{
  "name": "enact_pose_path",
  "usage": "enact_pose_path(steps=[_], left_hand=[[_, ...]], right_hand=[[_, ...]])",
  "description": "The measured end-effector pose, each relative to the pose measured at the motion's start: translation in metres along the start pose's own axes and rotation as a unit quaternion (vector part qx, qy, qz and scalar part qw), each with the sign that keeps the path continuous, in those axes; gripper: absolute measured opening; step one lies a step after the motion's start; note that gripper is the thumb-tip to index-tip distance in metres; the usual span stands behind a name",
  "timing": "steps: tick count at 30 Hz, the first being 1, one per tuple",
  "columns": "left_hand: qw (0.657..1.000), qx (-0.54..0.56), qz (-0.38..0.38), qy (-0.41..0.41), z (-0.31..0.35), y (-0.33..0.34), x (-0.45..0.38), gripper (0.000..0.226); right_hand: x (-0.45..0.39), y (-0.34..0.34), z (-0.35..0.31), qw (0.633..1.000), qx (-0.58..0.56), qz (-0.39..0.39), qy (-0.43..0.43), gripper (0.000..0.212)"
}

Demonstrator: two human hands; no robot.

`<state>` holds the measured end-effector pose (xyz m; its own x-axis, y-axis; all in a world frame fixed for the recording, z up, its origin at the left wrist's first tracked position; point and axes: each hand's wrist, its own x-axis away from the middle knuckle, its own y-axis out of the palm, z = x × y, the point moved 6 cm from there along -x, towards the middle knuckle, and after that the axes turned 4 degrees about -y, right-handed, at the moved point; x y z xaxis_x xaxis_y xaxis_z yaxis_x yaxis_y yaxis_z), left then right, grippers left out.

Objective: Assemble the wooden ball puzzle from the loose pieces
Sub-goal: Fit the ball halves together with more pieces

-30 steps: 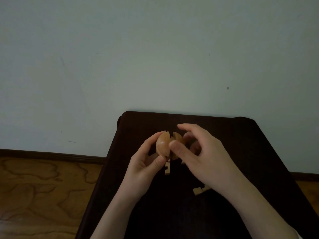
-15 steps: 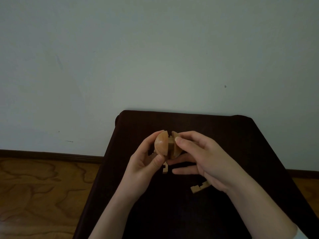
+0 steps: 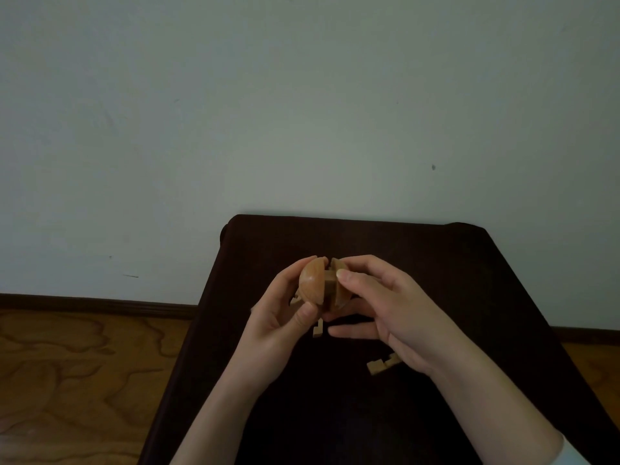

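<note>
Pale wall across the whole upper half; wood floor at 8 o'clock. Dark table pushed against the wall, filling 5 to 6 o'clock, probably as a low work surface right under the hands.

Left hand raised over the table near centre, gripping the ball: index finger curled over the top, thumb pressed on the lower front of the rounded left half. Looks like a brace, holding the fitted pieces steady against a push from the other side.

Right hand at 3 o'clock of the ball, thumb tip set on the square inner block in the gap between the two rounded halves, index curled over the top behind, lower fingers stretched out under the ball. Likely guiding or seating the right half; gap not yet closed, so ball judged only partly built.

Notched piece lying on the table at 5 o'clock of the ball, partly under the right hand's heel, within easy reach for a later step. Small piece just below the ball at 6 o'clock; cannot tell whether resting on the table or hanging from the ball.
</note>
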<state>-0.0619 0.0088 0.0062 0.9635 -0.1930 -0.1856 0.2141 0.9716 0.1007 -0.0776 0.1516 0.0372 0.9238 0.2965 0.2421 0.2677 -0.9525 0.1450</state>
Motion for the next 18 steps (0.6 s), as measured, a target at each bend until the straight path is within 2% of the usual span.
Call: enact_pose_path(steps=[5,10,14,18], left_hand=[[1.000,0.003,0.003,0.005,0.0013,0.0003,0.0003,0.046],[1.000,0.006,-0.001,0.006,0.0024,0.0010,0.0000,0.050],[1.000,0.006,-0.010,0.002,0.0011,0.0023,-0.0002,0.043],[1.000,0.001,-0.016,-0.006,0.0007,0.0033,0.0003,0.048]], right_hand=[[-0.0002,0.0008,0.0007,1.000,-0.004,-0.007,0.009,0.022],[0.0016,0.0025,-0.0012,1.000,-0.013,-0.028,0.004,0.043],[0.0002,0.0008,0.0012,0.999,-0.032,-0.015,0.009,0.042],[0.0001,-0.0004,0.0014,0.999,-0.049,-0.012,0.012,0.041]])
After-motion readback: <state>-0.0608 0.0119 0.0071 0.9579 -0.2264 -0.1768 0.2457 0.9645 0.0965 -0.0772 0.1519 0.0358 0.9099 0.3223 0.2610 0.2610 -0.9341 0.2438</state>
